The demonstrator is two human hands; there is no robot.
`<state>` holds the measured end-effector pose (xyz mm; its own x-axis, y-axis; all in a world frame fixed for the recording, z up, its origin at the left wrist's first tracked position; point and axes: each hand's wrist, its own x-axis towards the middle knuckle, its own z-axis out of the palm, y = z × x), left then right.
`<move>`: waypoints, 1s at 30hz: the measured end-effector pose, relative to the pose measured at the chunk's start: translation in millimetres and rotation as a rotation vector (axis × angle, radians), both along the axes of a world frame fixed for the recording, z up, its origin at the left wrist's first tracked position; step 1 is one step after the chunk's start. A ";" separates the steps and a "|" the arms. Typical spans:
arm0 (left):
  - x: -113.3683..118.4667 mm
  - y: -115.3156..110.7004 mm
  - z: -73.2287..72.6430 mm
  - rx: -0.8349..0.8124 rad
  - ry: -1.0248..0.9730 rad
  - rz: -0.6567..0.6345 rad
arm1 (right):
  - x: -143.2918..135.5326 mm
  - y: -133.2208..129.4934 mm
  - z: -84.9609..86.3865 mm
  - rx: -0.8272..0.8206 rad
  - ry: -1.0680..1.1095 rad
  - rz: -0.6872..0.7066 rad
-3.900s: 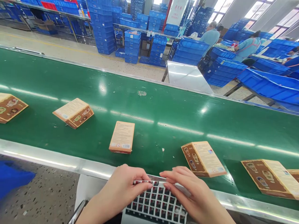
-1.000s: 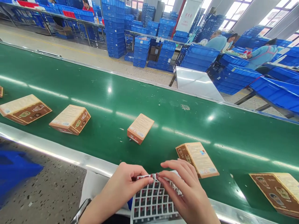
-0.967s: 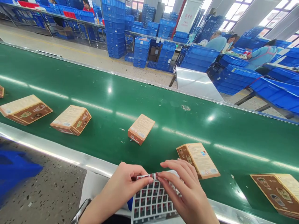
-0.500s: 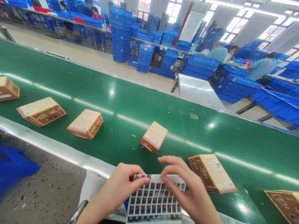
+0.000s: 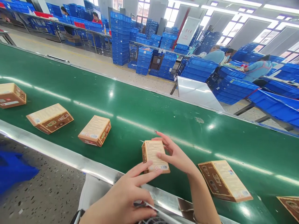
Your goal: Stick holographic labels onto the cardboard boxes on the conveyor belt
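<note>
A cream and brown box (image 5: 155, 152) stands on the green conveyor belt (image 5: 130, 99) between my hands. My right hand (image 5: 174, 152) grips its right side, thumb on the cream face and fingers behind. The fingertips of my left hand (image 5: 137, 186) touch the box's lower left, while its lower fingers are curled around the edge of a white gridded tray (image 5: 157, 217). Most of that tray is hidden below my left hand and by the frame's bottom edge.
More boxes lie on the belt: one (image 5: 94, 130) left of centre, another (image 5: 50, 118) farther left, one (image 5: 224, 180) at the right. A metal rail (image 5: 58, 149) borders the near side. Beyond are stacked blue crates (image 5: 120, 39), a metal table (image 5: 196, 91) and seated people.
Both hands have moved from the tray to the middle box, which my right hand has taken hold of and turned. The tray has dropped lower in view. The other boxes have shifted right.
</note>
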<state>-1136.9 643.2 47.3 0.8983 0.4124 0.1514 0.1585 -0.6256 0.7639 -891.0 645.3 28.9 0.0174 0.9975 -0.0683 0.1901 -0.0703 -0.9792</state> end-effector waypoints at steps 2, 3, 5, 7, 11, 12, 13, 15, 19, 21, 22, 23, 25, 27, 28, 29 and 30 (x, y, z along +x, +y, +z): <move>1.5 1.3 2.0 0.070 0.073 -0.027 | -4.4 -11.3 3.8 0.021 0.022 -0.121; 2.6 1.0 1.3 0.088 0.095 -0.044 | -6.5 -17.1 4.5 0.036 0.040 -0.237; 5.5 -0.8 -2.9 0.112 0.098 -0.067 | -11.6 -28.5 4.2 0.036 0.111 -0.469; 8.8 -3.5 -9.0 0.142 0.073 -0.078 | -18.4 -38.6 3.0 -0.016 0.205 -0.618; 14.7 -8.3 -17.4 0.198 0.029 -0.096 | -34.4 -49.8 3.1 -0.107 0.325 -0.722; 16.0 -9.2 -17.5 0.206 0.027 -0.098 | -37.5 -50.8 3.8 -0.106 0.337 -0.740; 17.3 -9.9 -16.9 0.210 0.030 -0.102 | -39.7 -51.3 4.5 -0.100 0.343 -0.758; 19.8 -11.0 -14.1 0.208 0.047 -0.116 | -41.6 -51.9 5.8 -0.084 0.341 -0.789; 25.4 -12.1 -8.7 0.184 0.072 -0.143 | -37.9 -54.3 7.2 -0.080 0.289 -0.823; 28.5 -12.6 -8.5 0.181 0.076 -0.156 | -35.7 -56.5 7.4 -0.086 0.218 -0.821; 30.0 -13.0 -9.2 0.182 0.076 -0.164 | -35.0 -57.8 7.4 -0.083 0.163 -0.821; 31.5 -13.4 -10.2 0.182 0.075 -0.173 | -34.4 -58.9 7.2 -0.074 0.100 -0.821; 34.6 -14.5 -13.2 0.177 0.072 -0.186 | -33.1 -60.4 6.6 -0.061 -0.027 -0.831; 37.5 -15.5 -16.6 0.168 0.062 -0.200 | -29.8 -60.5 6.0 -0.055 -0.121 -0.869; 38.8 -15.9 -18.0 0.164 0.049 -0.207 | -27.0 -60.2 5.9 -0.055 -0.155 -0.893; 39.7 -16.2 -19.0 0.160 0.034 -0.215 | -23.4 -60.0 6.4 -0.054 -0.189 -0.922; 40.3 -16.4 -19.7 0.152 0.019 -0.219 | -19.4 -60.2 7.6 -0.047 -0.231 -0.952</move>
<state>-1096.7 626.8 27.7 0.9670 0.1813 0.1792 0.0196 -0.7538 0.6568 -910.4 585.1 36.4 0.8311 0.5562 -0.0011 0.2205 -0.3313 -0.9174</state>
